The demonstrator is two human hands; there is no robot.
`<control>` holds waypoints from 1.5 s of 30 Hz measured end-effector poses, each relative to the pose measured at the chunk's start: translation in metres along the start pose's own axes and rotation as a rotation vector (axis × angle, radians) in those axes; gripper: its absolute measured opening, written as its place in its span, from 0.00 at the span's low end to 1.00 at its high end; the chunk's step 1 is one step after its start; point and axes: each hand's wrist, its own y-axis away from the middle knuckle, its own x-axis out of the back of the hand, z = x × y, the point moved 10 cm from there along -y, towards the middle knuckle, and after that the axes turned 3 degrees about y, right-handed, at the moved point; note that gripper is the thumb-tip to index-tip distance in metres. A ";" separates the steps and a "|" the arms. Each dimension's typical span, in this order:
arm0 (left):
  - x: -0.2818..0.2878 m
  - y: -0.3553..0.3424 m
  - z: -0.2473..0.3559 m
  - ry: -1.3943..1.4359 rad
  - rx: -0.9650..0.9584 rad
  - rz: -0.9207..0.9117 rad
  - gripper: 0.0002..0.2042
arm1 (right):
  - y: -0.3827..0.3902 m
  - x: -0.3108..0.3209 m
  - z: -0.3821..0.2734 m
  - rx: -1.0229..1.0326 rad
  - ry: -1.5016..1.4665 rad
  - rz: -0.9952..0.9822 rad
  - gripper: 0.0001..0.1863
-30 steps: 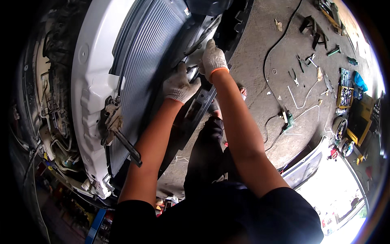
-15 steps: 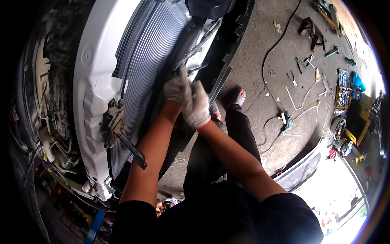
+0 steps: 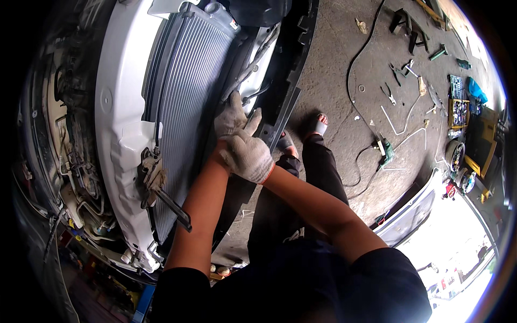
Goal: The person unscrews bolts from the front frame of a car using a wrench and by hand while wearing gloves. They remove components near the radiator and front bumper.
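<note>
In a knitted white glove, my left hand (image 3: 230,118) reaches down into the gap beside the radiator (image 3: 196,64). One finger points up along the lower end of a grey wrapped wiring harness (image 3: 249,70). The other fingers are curled, and what they grip is hidden. My right hand (image 3: 249,155), in a matching glove with a red cuff edge, lies across the left wrist and glove cuff. Its fingers are apart, one raised, with nothing visible in them. A dark plastic trim panel (image 3: 291,81) runs just right of both hands.
Left of the radiator stands a white body crossmember (image 3: 113,107) with a latch (image 3: 153,172) and a lever sticking out. On the concrete floor (image 3: 334,70) lie a green power drill (image 3: 386,153) with its cord, pliers (image 3: 389,94) and bent rods. A socket set (image 3: 458,102) sits further right.
My right hand has drawn back from beside the left fingers to the left wrist, its fingers spreading. The left hand stays by the harness. The whole view has shifted slightly.
</note>
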 end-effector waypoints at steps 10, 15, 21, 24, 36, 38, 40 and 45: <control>-0.036 -0.011 -0.036 -0.517 -0.004 0.134 0.27 | -0.063 0.049 0.029 0.116 0.299 0.072 0.14; -0.023 -0.010 -0.015 -0.325 -0.039 0.125 0.34 | -0.088 0.057 0.069 -0.159 0.040 0.047 0.19; 0.002 -0.006 -0.003 -0.218 -0.003 0.140 0.38 | -0.127 0.056 0.120 -0.547 0.344 0.039 0.27; 0.006 -0.003 0.004 -0.190 0.036 0.099 0.30 | -0.123 0.061 0.139 -0.715 0.308 0.107 0.30; 0.003 -0.006 -0.001 -0.171 0.030 0.081 0.35 | -0.121 0.067 0.143 -0.575 0.277 0.088 0.29; 0.001 -0.006 -0.002 -0.169 0.059 0.060 0.35 | -0.122 0.072 0.142 -0.564 0.307 0.145 0.28; -0.001 -0.006 -0.002 -0.187 0.023 0.068 0.36 | -0.116 0.076 0.135 -0.534 0.288 0.172 0.27; -0.003 -0.005 -0.006 -0.136 -0.006 0.114 0.34 | -0.061 0.071 0.081 -0.449 0.067 0.228 0.18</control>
